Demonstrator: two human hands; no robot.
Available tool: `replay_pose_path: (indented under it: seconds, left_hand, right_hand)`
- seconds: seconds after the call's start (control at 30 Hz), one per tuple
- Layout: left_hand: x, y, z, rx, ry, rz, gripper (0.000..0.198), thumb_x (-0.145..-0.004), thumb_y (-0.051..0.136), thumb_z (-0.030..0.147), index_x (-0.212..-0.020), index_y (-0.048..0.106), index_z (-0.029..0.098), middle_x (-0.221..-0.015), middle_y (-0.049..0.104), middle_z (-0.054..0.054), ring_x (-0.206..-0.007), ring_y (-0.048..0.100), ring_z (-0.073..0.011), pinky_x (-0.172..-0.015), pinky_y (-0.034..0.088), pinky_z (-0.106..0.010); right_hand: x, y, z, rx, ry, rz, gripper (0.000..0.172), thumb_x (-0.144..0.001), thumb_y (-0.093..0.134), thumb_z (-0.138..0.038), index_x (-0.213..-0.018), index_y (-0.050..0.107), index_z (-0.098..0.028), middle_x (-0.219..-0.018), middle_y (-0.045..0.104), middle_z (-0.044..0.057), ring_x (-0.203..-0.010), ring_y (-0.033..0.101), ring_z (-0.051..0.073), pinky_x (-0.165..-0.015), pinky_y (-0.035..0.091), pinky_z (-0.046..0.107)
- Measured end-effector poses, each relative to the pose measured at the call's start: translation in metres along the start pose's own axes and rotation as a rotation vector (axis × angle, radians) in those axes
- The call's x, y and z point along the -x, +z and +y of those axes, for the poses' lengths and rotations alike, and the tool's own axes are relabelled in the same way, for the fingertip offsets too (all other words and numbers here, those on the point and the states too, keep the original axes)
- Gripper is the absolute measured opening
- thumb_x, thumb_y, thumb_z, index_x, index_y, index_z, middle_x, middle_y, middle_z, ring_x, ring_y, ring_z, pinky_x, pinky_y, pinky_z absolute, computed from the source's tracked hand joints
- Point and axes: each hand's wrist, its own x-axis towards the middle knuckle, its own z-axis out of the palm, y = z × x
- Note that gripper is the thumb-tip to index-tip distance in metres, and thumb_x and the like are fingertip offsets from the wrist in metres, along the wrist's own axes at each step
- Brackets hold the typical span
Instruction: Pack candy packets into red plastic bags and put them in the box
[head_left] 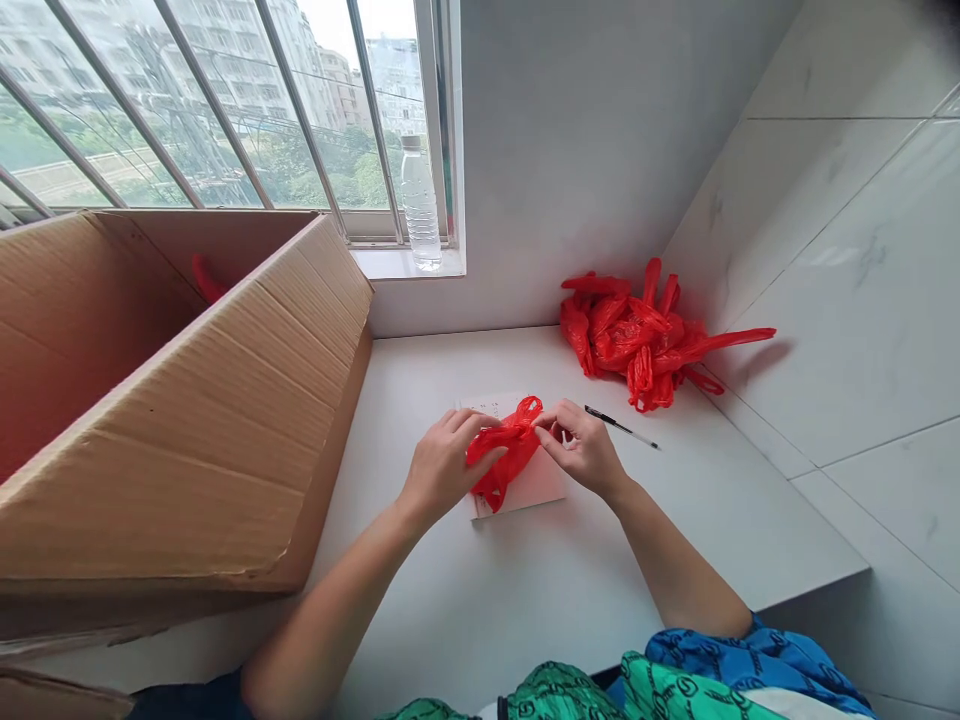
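A crumpled red plastic bag (506,455) lies over a white sheet of paper (536,485) on the white counter (525,580). My left hand (444,462) grips the bag's left side with curled fingers. My right hand (581,445) pinches its upper right end, near the looped handle. Both hands are closed on the bag.
A pile of several red plastic bags (641,335) sits in the back right corner against the tiled wall. A black pen (621,427) lies just right of my right hand. A large open cardboard box (165,400) fills the left. A clear water bottle (420,205) stands on the window sill.
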Motion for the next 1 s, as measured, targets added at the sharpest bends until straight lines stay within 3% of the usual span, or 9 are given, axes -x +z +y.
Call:
replay_pose_path:
  seconds: [0.1, 0.2, 0.33, 0.5, 0.57, 0.67, 0.8, 0.93, 1.0]
  left_hand:
    - [0.002, 0.011, 0.0, -0.096, 0.054, 0.015, 0.011, -0.095, 0.057, 0.026, -0.094, 0.067, 0.026, -0.087, 0.069, 0.0, -0.08, 0.057, -0.0177, -0.067, 0.044, -0.03]
    - [0.002, 0.013, -0.005, -0.09, 0.123, 0.048, 0.012, -0.096, 0.055, 0.023, -0.093, 0.066, 0.024, -0.088, 0.07, 0.0, -0.08, 0.057, -0.0168, -0.07, 0.043, -0.03]
    - [-0.003, 0.001, -0.014, -0.108, 0.205, 0.061, 0.013, -0.097, 0.053, 0.021, -0.091, 0.064, 0.024, -0.09, 0.071, 0.001, -0.083, 0.06, -0.0158, -0.077, 0.042, -0.032]
    - [-0.007, -0.019, -0.018, -0.039, 0.125, 0.092, 0.012, -0.097, 0.053, 0.025, -0.091, 0.063, 0.024, -0.1, 0.07, -0.001, -0.093, 0.063, -0.017, -0.087, 0.043, -0.034]
    - [-0.006, -0.02, -0.012, -0.028, 0.123, 0.08, 0.01, -0.096, 0.054, 0.027, -0.1, 0.062, 0.024, -0.109, 0.068, -0.003, -0.1, 0.062, -0.019, -0.09, 0.043, -0.035]
    - [-0.002, -0.01, -0.001, -0.095, 0.18, 0.028, 0.025, -0.091, 0.062, 0.035, -0.114, 0.06, 0.025, -0.114, 0.068, -0.005, -0.103, 0.062, -0.0222, -0.092, 0.042, -0.038]
    - [0.0, 0.006, 0.003, -0.226, 0.27, 0.061, 0.01, -0.095, 0.057, 0.027, -0.097, 0.066, 0.027, -0.095, 0.073, 0.0, -0.087, 0.063, -0.0185, -0.088, 0.042, -0.036]
    - [0.0, 0.01, 0.0, -0.226, 0.321, 0.146, 0.015, -0.096, 0.056, 0.021, -0.09, 0.068, 0.028, -0.091, 0.074, 0.003, -0.081, 0.063, -0.0154, -0.088, 0.041, -0.035]
    - [0.0, 0.008, -0.002, -0.206, 0.341, 0.163, 0.016, -0.095, 0.056, 0.02, -0.089, 0.069, 0.029, -0.091, 0.074, 0.004, -0.08, 0.064, -0.0148, -0.089, 0.041, -0.036]
  right_hand:
    - [0.002, 0.002, -0.009, -0.007, -0.022, -0.019, 0.01, -0.093, 0.058, -0.033, -0.087, 0.062, -0.025, -0.089, 0.065, 0.002, -0.062, 0.054, 0.013, -0.06, 0.044, 0.028]
    - [0.002, 0.005, -0.012, 0.038, 0.04, -0.036, 0.013, -0.092, 0.062, -0.037, -0.097, 0.063, -0.025, -0.093, 0.069, 0.001, -0.062, 0.054, 0.013, -0.06, 0.044, 0.028]
    - [0.001, 0.005, -0.009, 0.038, 0.102, -0.1, 0.014, -0.096, 0.055, -0.033, -0.092, 0.067, -0.026, -0.085, 0.068, 0.0, -0.065, 0.056, 0.014, -0.06, 0.042, 0.028]
    - [0.0, -0.001, -0.005, -0.018, 0.179, 0.011, 0.016, -0.094, 0.056, -0.033, -0.086, 0.067, -0.025, -0.083, 0.068, 0.001, -0.065, 0.056, 0.015, -0.061, 0.045, 0.029]
    - [0.0, 0.0, -0.007, -0.023, 0.168, -0.013, 0.015, -0.094, 0.057, -0.033, -0.085, 0.066, -0.024, -0.081, 0.068, 0.001, -0.065, 0.056, 0.016, -0.059, 0.044, 0.03]
    - [0.001, 0.004, -0.013, -0.026, 0.144, -0.043, 0.014, -0.094, 0.057, -0.032, -0.086, 0.066, -0.025, -0.079, 0.067, 0.0, -0.063, 0.055, 0.015, -0.058, 0.043, 0.029]
    - [0.002, 0.007, -0.022, 0.02, 0.094, -0.043, 0.012, -0.094, 0.058, -0.032, -0.087, 0.066, -0.025, -0.082, 0.066, 0.0, -0.065, 0.055, 0.014, -0.059, 0.043, 0.029]
    - [0.004, 0.012, -0.025, 0.202, -0.049, -0.021, 0.007, -0.091, 0.061, -0.028, -0.093, 0.068, -0.026, -0.089, 0.067, 0.002, -0.079, 0.058, 0.017, -0.07, 0.043, 0.031]
    - [0.004, 0.013, -0.024, 0.24, -0.078, -0.034, 0.008, -0.092, 0.059, -0.025, -0.09, 0.068, -0.026, -0.085, 0.066, 0.001, -0.076, 0.057, 0.017, -0.072, 0.041, 0.032]
